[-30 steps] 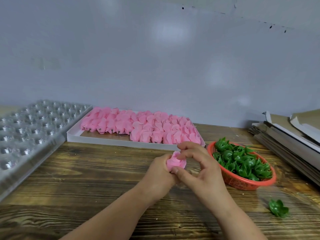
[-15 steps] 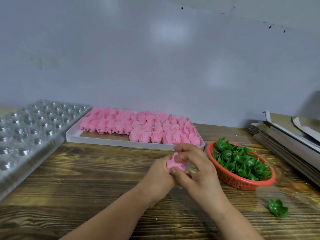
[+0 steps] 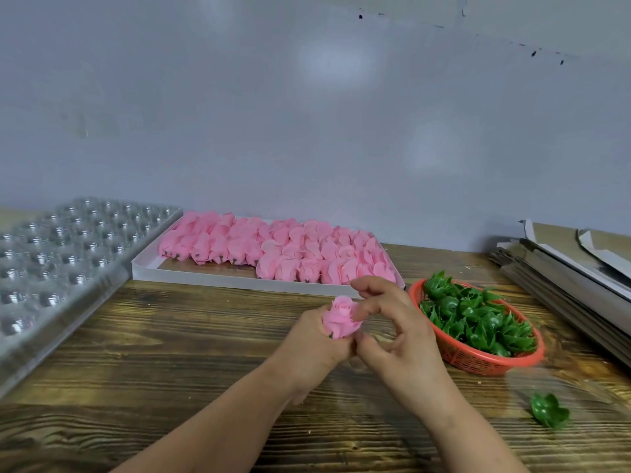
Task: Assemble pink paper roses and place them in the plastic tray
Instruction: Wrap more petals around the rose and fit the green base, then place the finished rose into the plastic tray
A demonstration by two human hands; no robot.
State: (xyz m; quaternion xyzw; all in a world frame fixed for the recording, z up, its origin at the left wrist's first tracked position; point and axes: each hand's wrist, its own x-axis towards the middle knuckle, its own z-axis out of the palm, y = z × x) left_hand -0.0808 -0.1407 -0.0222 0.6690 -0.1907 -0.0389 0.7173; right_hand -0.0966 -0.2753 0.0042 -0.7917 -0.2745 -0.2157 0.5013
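Plainly, rose: the small pink paper rose with layered, curled petals (image 3: pixel 341 317) is up off the brown wood-grain tabletop (image 3: pixel 177 339), in front of the near rim of the flat white cardboard box of loose pink petal bundles (image 3: pixel 239 280).
Left hand: the left hand (image 3: pixel 312 349) is wrapped round the lower part of the rose, fingers curled under it; a sliver of green shows at the rose's base, probably the calyx already fitted.
Right hand: the right hand (image 3: pixel 397 331) sits just right of the rose, fingers loosely bent; a fingertip touches the outer petal on the right side and the thumb lies near the base. It looks to be shaping rather than holding, though a light pinch cannot be ruled out.
Handling: judged very light, soft and easily crushed; petals would crease or tear under a squeeze and spring open if let go.
Where to hold: best taken low, at the stiffer green base, leaving the bloom free.
Destination: the clear moulded plastic tray with rows of round wells (image 3: pixel 65 254) lies left of the white box, well apart from the rose; no rose can be made out in its wells.
Supplies: the round orange plastic mesh basket of green plastic calyx pieces (image 3: pixel 478 361) stands just right of the white box; one loose green calyx (image 3: pixel 549 410) lies nearer the camera, to the basket's right.
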